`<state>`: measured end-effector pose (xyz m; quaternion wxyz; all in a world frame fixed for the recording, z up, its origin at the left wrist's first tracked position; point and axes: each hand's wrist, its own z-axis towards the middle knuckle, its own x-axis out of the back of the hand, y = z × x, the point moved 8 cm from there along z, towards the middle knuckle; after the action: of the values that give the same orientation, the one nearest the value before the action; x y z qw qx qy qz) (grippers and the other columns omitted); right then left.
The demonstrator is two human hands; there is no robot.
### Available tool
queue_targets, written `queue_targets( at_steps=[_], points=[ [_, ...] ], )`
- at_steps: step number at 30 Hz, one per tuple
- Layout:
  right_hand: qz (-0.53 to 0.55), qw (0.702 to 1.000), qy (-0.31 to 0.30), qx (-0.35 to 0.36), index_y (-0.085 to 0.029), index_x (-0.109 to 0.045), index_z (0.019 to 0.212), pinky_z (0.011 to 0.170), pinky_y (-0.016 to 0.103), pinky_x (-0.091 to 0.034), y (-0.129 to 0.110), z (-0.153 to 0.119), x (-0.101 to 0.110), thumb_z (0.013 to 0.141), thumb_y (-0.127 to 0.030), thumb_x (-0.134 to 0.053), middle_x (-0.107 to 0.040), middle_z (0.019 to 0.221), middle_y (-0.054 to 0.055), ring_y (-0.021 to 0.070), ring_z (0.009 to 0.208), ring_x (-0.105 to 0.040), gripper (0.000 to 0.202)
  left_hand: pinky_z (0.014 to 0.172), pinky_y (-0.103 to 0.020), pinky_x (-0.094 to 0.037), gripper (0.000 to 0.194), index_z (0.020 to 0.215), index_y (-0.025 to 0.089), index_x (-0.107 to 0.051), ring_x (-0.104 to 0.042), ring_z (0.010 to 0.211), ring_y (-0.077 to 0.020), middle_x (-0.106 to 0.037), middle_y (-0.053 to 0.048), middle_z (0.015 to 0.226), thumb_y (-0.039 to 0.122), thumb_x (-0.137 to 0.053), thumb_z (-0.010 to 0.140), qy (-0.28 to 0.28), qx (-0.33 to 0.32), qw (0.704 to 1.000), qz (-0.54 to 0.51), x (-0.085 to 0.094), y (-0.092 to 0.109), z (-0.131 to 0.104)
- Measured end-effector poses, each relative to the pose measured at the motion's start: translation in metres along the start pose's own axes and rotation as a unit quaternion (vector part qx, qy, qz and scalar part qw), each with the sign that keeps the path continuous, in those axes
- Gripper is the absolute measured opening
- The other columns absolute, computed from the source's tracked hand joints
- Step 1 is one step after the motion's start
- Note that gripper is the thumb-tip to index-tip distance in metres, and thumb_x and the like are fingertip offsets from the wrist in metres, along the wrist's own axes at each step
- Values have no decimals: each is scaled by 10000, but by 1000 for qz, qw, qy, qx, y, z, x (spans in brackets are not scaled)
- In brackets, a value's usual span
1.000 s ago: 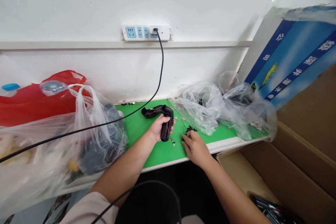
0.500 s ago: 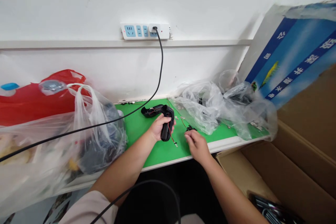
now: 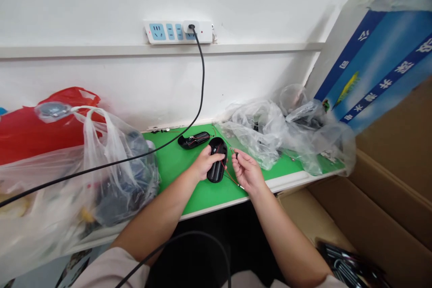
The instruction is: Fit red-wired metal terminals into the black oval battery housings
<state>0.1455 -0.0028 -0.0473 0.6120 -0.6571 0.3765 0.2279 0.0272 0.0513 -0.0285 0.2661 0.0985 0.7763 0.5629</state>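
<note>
Head view: left hand (image 3: 204,162) grips shell (image 3: 215,173) from left; right hand (image 3: 248,172) pinches black part (image 3: 236,155)

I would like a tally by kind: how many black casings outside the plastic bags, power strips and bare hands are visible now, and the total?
Black casings: 2 (held casing, lying casing)
Power strips: 1 (white power strip)
Bare hands: 2 (left hand, right hand)
Total: 5

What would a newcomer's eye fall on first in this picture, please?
Probably the bright green tabletop in the middle, over which the left hand holds a hollow black plastic shell. A big blue printed panel rises at the right; bright red plastic lies at the far left.
</note>
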Motion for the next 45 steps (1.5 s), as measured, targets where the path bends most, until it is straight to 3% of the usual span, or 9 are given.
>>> queue_targets(
  at_steps=[6, 15, 22, 40, 45],
  points=[
    [-59, 997, -41, 19, -175, -671, 902, 639, 220, -591, 3, -3, -15, 671, -281, -805, -705, 800, 29, 124, 693, -683, 287, 584, -215, -476, 450, 920, 146, -494, -579, 665, -116, -577, -3, 780, 266, -765, 581, 54, -30, 998, 10, 9, 4, 1],
    [-120, 992, -2, 39, -157, -700, 885, 601, 203, -553, 8, 1, -8, 651, -315, -806, -658, 679, -2, 86, 592, -620, 301, 566, -235, -481, 436, 956, 154, -510, -563, 616, -119, -567, 4, 765, 226, -726, 584, 74, -37, 996, 22, 13, 0, 4],
    [-211, 974, 13, 82, -147, -710, 909, 587, 246, -549, 7, 3, -5, 680, -350, -771, -668, 656, 7, 102, 558, -612, 312, 654, -240, -515, 687, 1253, 247, -453, -569, 726, -110, -570, -2, 921, 172, -686, 611, 39, -98, 994, 18, 5, 12, 0],
    [-163, 985, 31, 38, -131, -702, 820, 529, 226, -515, 14, 8, 0, 573, -323, -840, -643, 591, -3, 88, 486, -571, 342, 730, -187, -469, 642, 1233, 196, -495, -530, 827, -106, -561, -20, 984, 149, -675, 619, 49, -154, 981, 111, 3, 20, -2],
    [-234, 971, 16, 48, -134, -684, 815, 520, 249, -477, 16, 6, -3, 669, -399, -764, -612, 586, -3, 104, 485, -543, 313, 676, -192, -467, 631, 1242, 172, -453, -512, 752, -89, -542, -13, 924, 176, -639, 639, 57, -154, 975, 151, 6, 17, 1]
  ],
)
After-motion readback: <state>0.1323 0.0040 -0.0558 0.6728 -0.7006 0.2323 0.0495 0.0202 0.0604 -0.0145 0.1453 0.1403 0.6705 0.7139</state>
